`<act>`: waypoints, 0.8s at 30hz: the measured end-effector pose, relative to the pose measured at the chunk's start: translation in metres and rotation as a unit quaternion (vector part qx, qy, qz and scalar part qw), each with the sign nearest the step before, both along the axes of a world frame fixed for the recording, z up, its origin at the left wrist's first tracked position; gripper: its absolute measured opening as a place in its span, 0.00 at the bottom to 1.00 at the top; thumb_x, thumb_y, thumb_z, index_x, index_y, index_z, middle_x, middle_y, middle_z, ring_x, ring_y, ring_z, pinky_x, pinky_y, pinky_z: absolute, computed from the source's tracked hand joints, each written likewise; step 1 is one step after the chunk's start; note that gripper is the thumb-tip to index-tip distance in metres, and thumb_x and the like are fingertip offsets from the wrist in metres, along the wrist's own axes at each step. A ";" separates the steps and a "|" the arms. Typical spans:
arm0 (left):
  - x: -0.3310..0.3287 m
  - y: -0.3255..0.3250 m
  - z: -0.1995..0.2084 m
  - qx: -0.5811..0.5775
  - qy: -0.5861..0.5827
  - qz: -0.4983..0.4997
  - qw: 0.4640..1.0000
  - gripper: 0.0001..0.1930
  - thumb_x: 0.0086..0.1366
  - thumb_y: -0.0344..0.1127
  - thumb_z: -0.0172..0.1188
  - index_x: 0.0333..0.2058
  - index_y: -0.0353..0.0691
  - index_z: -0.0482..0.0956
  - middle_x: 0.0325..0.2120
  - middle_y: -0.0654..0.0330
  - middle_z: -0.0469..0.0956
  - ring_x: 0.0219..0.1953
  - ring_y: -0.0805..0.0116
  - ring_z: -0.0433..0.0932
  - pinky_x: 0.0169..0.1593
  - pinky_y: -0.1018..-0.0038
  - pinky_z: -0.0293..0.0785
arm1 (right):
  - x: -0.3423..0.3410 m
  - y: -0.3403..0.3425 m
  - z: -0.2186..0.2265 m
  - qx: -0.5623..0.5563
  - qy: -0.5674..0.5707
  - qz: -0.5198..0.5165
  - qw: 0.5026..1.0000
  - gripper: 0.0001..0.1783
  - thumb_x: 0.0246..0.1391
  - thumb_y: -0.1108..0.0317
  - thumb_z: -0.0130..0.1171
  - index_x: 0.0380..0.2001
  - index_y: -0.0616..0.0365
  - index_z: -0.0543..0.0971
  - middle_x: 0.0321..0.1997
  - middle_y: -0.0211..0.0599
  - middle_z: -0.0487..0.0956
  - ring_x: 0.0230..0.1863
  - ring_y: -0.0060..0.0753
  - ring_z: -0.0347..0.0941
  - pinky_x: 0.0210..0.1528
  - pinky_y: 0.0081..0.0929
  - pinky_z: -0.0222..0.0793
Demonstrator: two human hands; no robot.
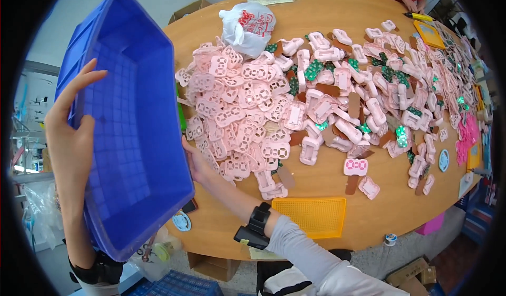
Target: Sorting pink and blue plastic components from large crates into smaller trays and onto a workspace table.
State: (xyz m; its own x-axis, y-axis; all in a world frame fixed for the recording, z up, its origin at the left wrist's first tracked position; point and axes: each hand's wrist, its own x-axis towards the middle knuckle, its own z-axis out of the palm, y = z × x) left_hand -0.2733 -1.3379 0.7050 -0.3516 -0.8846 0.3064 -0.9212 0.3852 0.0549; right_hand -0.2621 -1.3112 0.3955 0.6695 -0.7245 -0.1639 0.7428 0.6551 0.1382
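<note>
Currently at far left of the scene: left hand (71, 122) spread wide at the left rim of a deep blue rectangular plastic bin (132, 122), thumb and fingers well apart. Can't tell if bearing weight. Bin tipped up on its side beside the table's left end, mouth turned right and toward the near side, gridded floor in view, nothing visible inside.

Should handle light but bulky: stiff walls, smooth faces probably a bit slippery, not fragile. Best taken by both long rims at mid-length; a one-sided hold would likely let it swing.

Right hand (196, 161) at the right rim, near end, fingers partly hidden behind the edge. Can't tell how tight.

Next right, on the light-brown wooden table (316, 182): heap of pale pink cut-out plastic faceplates (258, 93), with a white plastic bag (247, 28) at its far side. Further right, pale pink hollow shells (310, 151) mixed with green circuit boards (313, 70) and flat brown strips (354, 103). Near side: shallow orange mesh tray (310, 218).
</note>
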 end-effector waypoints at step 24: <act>-0.046 0.455 -0.097 0.151 0.497 0.446 0.729 0.29 0.50 0.24 0.58 0.53 0.31 0.62 0.44 0.53 0.70 0.44 0.63 0.71 0.47 0.70 0.68 | -0.397 0.316 0.096 -0.428 0.609 -0.070 0.664 0.26 0.47 0.66 0.59 0.50 0.68 0.70 0.37 0.51 0.77 0.37 0.41 0.76 0.42 0.29 0.69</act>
State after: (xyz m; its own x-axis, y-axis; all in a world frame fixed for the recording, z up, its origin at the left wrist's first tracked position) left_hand -0.3194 -0.8826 0.6077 0.6677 -0.7051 -0.2387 -0.2453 -0.5112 0.8237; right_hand -0.6593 -0.9953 0.4919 0.3334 -0.9427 -0.0104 0.0239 0.0195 -0.9995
